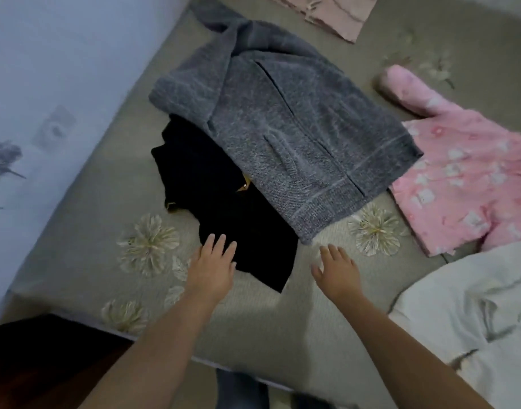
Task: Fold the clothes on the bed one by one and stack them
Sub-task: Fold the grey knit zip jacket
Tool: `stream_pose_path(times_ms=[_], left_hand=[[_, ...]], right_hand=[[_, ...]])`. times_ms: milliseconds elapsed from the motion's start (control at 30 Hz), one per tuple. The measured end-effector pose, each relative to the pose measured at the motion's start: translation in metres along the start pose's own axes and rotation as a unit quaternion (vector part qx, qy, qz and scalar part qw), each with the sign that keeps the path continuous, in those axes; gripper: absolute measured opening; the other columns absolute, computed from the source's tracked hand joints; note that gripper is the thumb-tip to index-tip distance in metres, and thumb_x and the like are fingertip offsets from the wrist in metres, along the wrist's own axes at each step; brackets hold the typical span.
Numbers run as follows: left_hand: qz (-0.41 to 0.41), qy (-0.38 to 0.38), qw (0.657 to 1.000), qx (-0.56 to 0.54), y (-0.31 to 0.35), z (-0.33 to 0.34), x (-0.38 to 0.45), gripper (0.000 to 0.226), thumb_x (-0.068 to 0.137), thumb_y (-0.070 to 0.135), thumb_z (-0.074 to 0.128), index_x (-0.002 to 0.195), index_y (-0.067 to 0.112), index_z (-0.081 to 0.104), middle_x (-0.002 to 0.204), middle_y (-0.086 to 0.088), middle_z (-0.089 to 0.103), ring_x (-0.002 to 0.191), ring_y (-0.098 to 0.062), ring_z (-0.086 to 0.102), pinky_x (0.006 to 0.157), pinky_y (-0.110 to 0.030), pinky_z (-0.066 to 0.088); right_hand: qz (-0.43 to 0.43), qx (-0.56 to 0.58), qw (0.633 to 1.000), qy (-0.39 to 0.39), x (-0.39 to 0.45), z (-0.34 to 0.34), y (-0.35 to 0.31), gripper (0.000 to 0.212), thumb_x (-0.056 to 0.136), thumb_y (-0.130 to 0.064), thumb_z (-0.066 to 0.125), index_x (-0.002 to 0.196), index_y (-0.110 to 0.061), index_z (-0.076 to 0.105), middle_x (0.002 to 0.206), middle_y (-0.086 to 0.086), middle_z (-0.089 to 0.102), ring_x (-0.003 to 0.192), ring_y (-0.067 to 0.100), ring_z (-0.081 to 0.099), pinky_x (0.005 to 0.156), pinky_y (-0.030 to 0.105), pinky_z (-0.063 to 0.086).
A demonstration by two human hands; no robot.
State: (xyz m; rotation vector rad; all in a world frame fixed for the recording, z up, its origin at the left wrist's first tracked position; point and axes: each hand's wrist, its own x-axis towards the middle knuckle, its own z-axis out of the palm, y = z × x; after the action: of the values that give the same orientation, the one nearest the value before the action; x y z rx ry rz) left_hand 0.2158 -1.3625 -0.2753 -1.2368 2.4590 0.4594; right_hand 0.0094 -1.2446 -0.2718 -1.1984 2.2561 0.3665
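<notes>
A: Where does the black garment (224,199) lie on the bed (85,231)?

B: Partly beneath the folded grey sweater (283,137). The left hand (213,268) rests flat on the black garment's near edge, fingers (221,243) straight and spread, gripping nothing. The right hand (337,271) is just right of the black garment, fingers spread, holding nothing; whether it touches the bed is unclear.

A: How many pieces?

B: Five: one black, one grey, one pink patterned top (466,184) right of the grey sweater, one white garment (474,314) near that, one pale pink piece (333,13) beyond. The black garment looks dark and rumpled with small gold details.
</notes>
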Motion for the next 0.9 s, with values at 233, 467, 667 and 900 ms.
stream_pose_path(times_ms=[233, 467, 667, 900], left_hand=[[0.05, -0.068, 0.996, 0.034, -0.015, 0.07, 0.066, 0.058, 0.099, 0.039, 0.022, 0.148, 0.013, 0.005, 0.157, -0.005, 0.0, 0.144, -0.022, -0.002, 0.116, -0.041, 0.0], [0.073, 0.002, 0.997, -0.015, -0.028, 0.112, 0.075, 0.061, 0.098, 0.044, 0.0, 0.131, 0.005, 0.034, 0.135, -0.016, 0.051, 0.128, -0.028, 0.03, 0.105, -0.049, 0.028], [0.066, -0.039, 0.997, -0.012, -0.028, 0.104, 0.075, 0.062, 0.098, 0.045, 0.004, 0.131, 0.005, 0.038, 0.134, -0.016, 0.051, 0.128, -0.029, 0.033, 0.105, -0.049, 0.029], [-0.025, -0.054, 0.974, -0.218, -0.004, 0.056, 0.061, 0.072, 0.094, 0.044, 0.039, 0.148, 0.008, 0.007, 0.155, -0.009, 0.013, 0.143, -0.021, 0.013, 0.115, -0.033, 0.012]], right_hand=[[0.063, 0.109, 0.99, 0.066, 0.087, 0.038, -0.037, 0.066, 0.096, -0.031, 0.043, 0.148, -0.012, 0.008, 0.156, 0.011, -0.001, 0.144, 0.027, 0.005, 0.114, 0.039, 0.017], [0.028, 0.154, 0.97, 0.188, 0.132, 0.053, -0.023, 0.041, 0.089, 0.001, 0.044, 0.13, -0.002, 0.05, 0.142, 0.021, 0.039, 0.131, 0.04, 0.034, 0.104, 0.044, 0.034], [0.008, 0.16, 0.985, 0.071, 0.137, 0.012, 0.0, 0.04, 0.095, -0.005, 0.038, 0.133, -0.01, 0.046, 0.134, 0.016, 0.05, 0.122, 0.032, 0.046, 0.094, 0.033, 0.036], [-0.09, 0.075, 0.992, 0.037, 0.068, -0.02, 0.024, 0.021, 0.095, -0.006, 0.04, 0.108, 0.002, 0.054, 0.098, 0.022, 0.062, 0.092, 0.031, 0.06, 0.064, 0.03, 0.034]])
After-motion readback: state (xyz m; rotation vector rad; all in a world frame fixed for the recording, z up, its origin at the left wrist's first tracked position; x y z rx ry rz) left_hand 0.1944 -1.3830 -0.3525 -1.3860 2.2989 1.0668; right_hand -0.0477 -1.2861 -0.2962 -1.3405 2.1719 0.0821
